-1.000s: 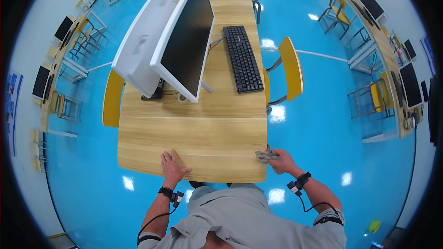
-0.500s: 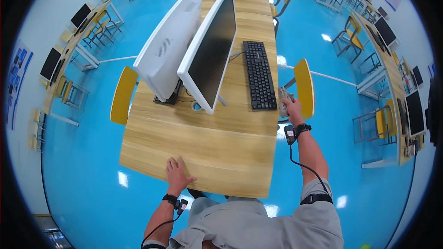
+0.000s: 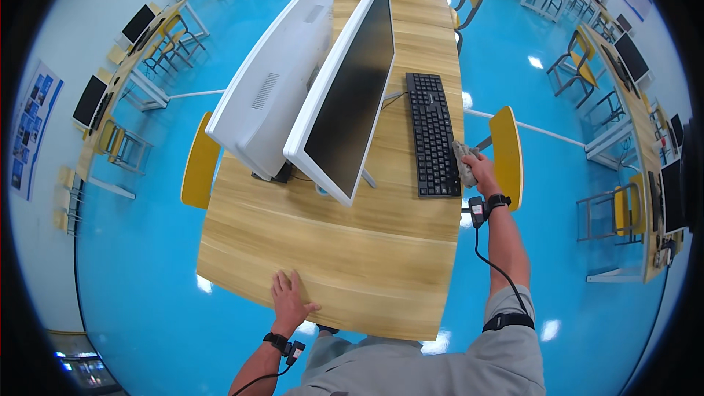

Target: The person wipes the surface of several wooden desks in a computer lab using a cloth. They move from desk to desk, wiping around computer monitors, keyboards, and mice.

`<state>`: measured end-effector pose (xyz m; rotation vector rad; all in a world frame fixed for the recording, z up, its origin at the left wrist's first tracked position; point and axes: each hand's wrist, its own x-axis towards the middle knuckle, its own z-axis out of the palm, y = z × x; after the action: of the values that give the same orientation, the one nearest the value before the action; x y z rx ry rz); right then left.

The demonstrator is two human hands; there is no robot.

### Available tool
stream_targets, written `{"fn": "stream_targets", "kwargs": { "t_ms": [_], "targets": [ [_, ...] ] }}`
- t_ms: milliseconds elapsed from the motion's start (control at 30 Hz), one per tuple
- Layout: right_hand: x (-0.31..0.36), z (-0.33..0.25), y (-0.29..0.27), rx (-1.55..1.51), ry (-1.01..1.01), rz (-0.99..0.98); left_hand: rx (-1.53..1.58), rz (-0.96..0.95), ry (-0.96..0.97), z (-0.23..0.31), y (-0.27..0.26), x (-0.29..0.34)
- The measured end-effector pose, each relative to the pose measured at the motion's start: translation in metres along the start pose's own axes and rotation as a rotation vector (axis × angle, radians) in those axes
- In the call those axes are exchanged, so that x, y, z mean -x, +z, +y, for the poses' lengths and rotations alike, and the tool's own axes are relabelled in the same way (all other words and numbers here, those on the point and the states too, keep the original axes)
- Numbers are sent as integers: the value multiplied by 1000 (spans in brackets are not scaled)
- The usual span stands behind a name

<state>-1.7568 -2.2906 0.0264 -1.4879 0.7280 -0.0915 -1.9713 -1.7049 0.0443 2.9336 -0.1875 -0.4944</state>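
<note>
Grey shirt (image 3: 447,375), black wristbands (image 3: 499,201), black cables (image 3: 477,246)

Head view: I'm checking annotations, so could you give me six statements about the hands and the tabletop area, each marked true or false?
1. The right hand holds a crumpled grey cloth. True.
2. The left hand is raised high above the wooden tabletop. False: it rests on the tabletop at the near edge.
3. The nearest black keyboard lies to the right of the white-framed monitor. True.
4. The cloth is at the tabletop's left edge. False: it is at the right edge, beside that keyboard.
5. The white-framed monitor's screen is dark. True.
6. The chair backrest just beyond the right hand is red. False: it is yellow.
</note>
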Motion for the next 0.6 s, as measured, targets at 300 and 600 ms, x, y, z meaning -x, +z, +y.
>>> {"fn": "stream_targets", "kwargs": {
  "t_ms": [300, 600],
  "targets": [
    [20, -1, 11, 158, -177, -67, 4, 0, 20, 1, 0, -3],
    [33, -6, 17, 152, -191, -38, -18, -30, -11, -1, 4, -4]
  ]
}}
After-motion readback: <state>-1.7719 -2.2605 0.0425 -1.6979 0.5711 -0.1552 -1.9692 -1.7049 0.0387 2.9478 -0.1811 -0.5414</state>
